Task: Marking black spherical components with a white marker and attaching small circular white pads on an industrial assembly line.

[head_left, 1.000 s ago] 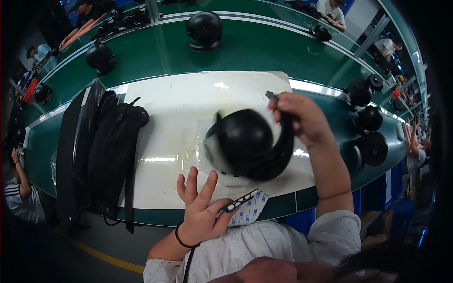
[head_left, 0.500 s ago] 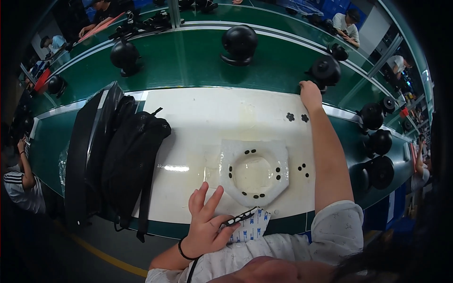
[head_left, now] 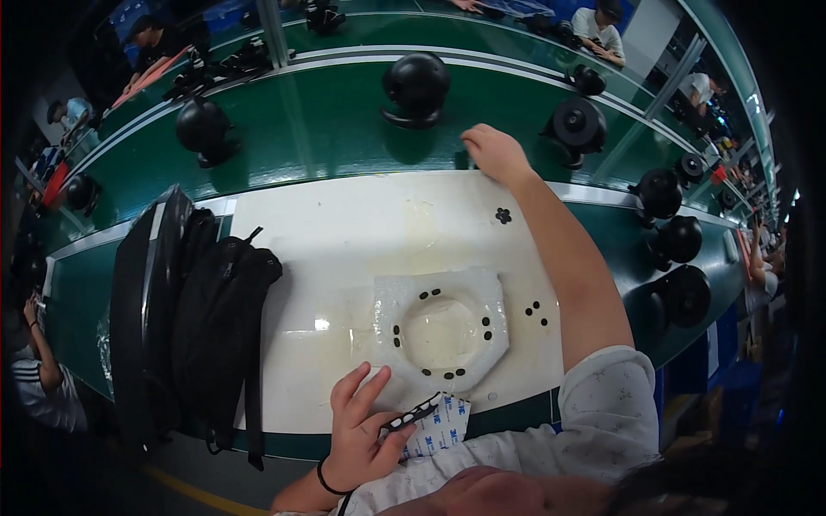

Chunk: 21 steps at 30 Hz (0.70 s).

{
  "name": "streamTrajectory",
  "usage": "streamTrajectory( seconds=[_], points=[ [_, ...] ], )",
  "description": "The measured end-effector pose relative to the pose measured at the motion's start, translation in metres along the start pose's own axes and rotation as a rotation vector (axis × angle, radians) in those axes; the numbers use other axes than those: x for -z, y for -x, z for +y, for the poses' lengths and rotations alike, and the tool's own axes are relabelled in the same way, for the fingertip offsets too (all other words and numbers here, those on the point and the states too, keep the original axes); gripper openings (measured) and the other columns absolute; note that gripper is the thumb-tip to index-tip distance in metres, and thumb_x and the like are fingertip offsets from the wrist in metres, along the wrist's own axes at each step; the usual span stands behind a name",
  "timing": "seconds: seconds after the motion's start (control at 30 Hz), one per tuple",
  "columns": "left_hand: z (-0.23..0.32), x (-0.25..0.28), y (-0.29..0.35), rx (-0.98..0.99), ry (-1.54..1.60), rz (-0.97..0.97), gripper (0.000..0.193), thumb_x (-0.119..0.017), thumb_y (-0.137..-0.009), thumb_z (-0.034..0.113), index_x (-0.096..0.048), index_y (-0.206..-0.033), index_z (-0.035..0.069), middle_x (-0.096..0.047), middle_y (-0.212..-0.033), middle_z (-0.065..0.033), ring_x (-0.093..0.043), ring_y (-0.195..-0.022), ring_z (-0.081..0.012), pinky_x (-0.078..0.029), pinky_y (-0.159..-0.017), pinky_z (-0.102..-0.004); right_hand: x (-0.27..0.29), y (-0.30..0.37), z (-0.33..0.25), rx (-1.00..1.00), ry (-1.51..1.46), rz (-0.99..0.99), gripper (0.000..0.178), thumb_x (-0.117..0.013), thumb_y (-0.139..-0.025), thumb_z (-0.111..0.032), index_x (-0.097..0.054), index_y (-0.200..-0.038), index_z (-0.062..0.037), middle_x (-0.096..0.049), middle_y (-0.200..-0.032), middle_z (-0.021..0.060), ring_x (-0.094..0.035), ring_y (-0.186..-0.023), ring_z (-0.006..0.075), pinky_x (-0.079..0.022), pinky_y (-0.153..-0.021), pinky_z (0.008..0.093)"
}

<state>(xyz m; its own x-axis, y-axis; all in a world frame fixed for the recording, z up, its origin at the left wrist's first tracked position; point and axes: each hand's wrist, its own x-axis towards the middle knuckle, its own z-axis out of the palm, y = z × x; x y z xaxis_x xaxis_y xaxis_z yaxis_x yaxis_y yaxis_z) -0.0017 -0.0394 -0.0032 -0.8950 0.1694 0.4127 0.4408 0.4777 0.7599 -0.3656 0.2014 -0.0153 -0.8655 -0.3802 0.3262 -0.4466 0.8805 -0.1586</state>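
My left hand (head_left: 366,430), near the table's front edge, pinches a printed white backing sheet (head_left: 443,426) with a black strip of pads along its upper edge; its other fingers stick up. Beyond that sheet lies a white foam block (head_left: 389,288) with a round opening, small black oval pads (head_left: 486,322) set around its rim. My right arm stretches over the white board to the green belt. There my right hand (head_left: 499,155) has its fingers curled together, between two black round devices (head_left: 416,82) (head_left: 578,125); what they hold, if anything, cannot be made out.
Black bags (head_left: 219,310) lie on the board's left side. A black flower-shaped piece (head_left: 503,216) and several loose oval pads (head_left: 536,311) are near my right forearm. More black round devices (head_left: 658,193) stand at the right. Other people work beyond the belt.
My right hand has moved left along the belt, away from the right-hand round device. One of two flower-shaped pieces is out of sight, by my forearm. The whole view has shifted slightly.
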Motion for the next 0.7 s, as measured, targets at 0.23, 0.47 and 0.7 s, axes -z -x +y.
streamTrajectory(
  seconds=[0.23, 0.47, 0.7],
  points=[
    [0.005, 0.001, -0.005, 0.051, 0.037, -0.026, 0.015, -0.067, -0.063, 0.01, -0.06, -0.071, -0.001, -0.05, -0.119, -0.0172, -0.039, -0.115, -0.0352, -0.031, -0.092, -0.0414, -0.035, -0.065, -0.065, 0.002, 0.128, -0.185, 0.056, -0.038, -0.085, -0.052, -0.036, -0.13, -0.0192, -0.042, -0.128, 0.0107, -0.052, -0.106, 0.0275, -0.044, -0.082, 0.0389],
    [0.007, -0.002, -0.003, -0.029, 0.029, -0.004, 0.021, -0.065, -0.064, 0.003, -0.057, -0.082, -0.003, -0.05, -0.118, -0.0181, -0.044, -0.11, -0.0359, -0.036, -0.089, -0.0417, 0.015, -0.033, -0.044, -0.151, 0.206, 0.073, 0.028, -0.056, -0.08, -0.033, -0.056, -0.095, -0.009, -0.055, -0.093, 0.0113, -0.058, -0.086, 0.0271, -0.048, -0.068, 0.0374],
    [0.011, -0.007, 0.009, 0.244, 0.31, -0.005, 0.02, -0.06, -0.074, 0.0, -0.058, -0.094, -0.003, -0.062, -0.087, -0.0135, -0.058, -0.071, -0.0161, -0.045, -0.064, -0.024, 0.14, 0.109, -0.092, -0.38, -1.384, -0.04, 0.02, -0.05, -0.086, -0.025, -0.053, -0.09, -0.0055, -0.054, -0.064, 0.0025, -0.045, -0.048, 0.0081, -0.032, -0.042, 0.0199]
  ],
)
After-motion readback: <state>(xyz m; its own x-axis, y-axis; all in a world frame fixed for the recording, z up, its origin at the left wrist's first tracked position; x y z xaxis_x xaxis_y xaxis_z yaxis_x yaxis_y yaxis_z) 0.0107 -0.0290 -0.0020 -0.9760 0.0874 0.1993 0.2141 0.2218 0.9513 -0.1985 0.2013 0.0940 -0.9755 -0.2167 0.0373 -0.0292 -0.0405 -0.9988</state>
